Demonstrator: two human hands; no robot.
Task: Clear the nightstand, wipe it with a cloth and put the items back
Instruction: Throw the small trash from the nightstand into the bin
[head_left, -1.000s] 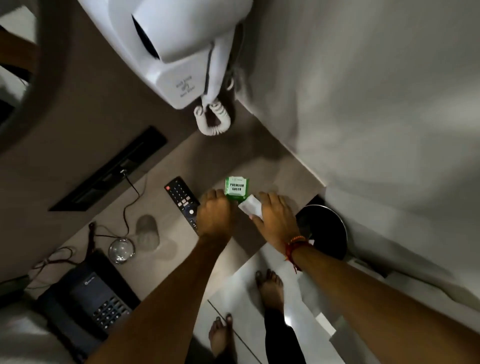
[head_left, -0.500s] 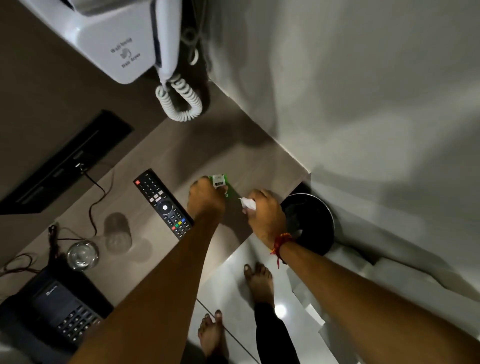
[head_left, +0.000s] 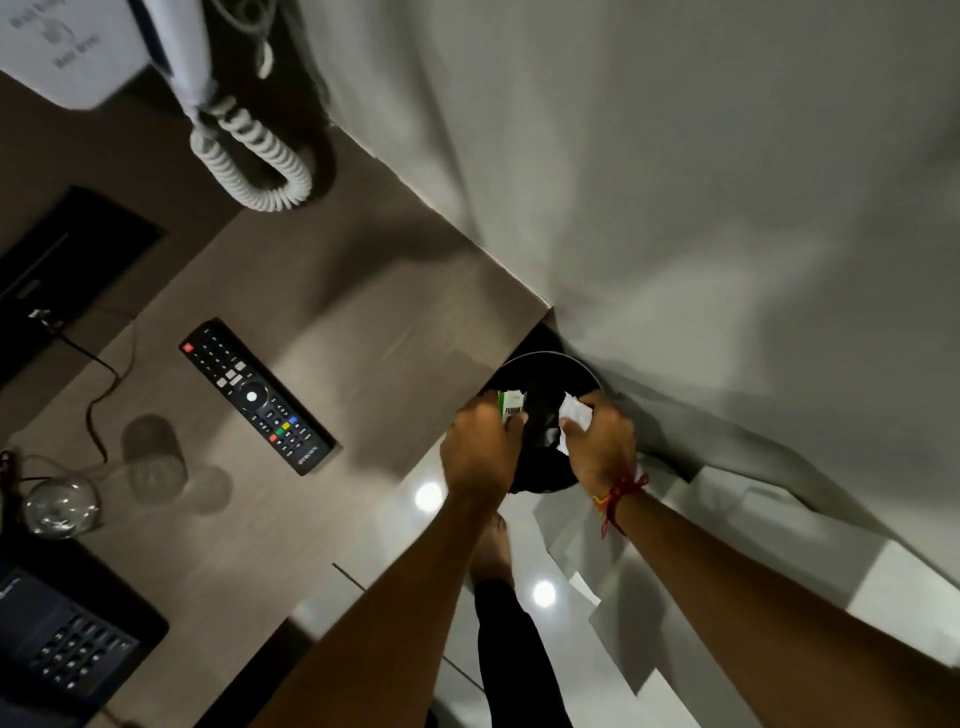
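Both hands now moving off desk (head_left: 374, 332) to over bin (head_left: 545, 467): left hand (head_left: 480, 449) gripping green packet (head_left: 511, 408), right hand (head_left: 602, 441) clutching wrapper (head_left: 576, 415). Trash getting cleared; remote (head_left: 254, 397) still waiting.

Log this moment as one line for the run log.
phase: clearing | left hand: holds green packet over bin | right hand: holds white wrapper over bin | on nightstand: remote, glass, phone
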